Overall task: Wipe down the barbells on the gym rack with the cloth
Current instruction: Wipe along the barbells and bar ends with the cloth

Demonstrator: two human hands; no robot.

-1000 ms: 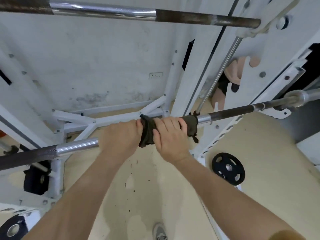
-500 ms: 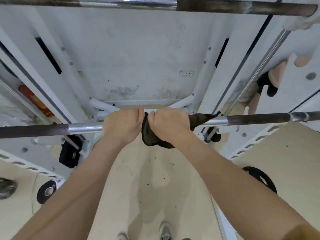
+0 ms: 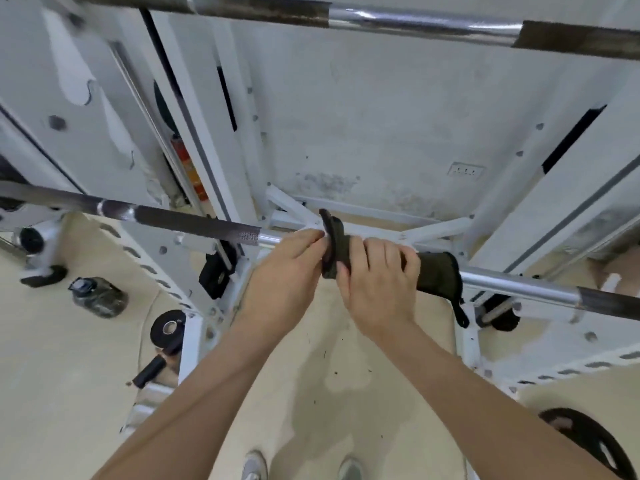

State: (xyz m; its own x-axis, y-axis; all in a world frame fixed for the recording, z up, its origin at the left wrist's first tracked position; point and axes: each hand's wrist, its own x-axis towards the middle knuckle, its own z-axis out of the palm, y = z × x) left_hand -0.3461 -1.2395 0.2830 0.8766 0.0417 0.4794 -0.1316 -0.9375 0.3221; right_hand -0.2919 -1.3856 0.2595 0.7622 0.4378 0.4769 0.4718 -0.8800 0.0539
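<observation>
A dark olive cloth is wrapped round the chrome middle of the lower steel barbell, near frame centre. The right hand grips it around the bar. At its 9 o'clock, the left hand pinches the cloth's upturned edge. A second steel barbell crosses at 12 o'clock.

The lower barbell runs off both side edges, and its middle is hidden under the cloth and the right hand. The upper barbell is cut by the top and right edges. A weight plate and two shoes are clipped at the bottom edge. The rack upright at upper left is blurred.
</observation>
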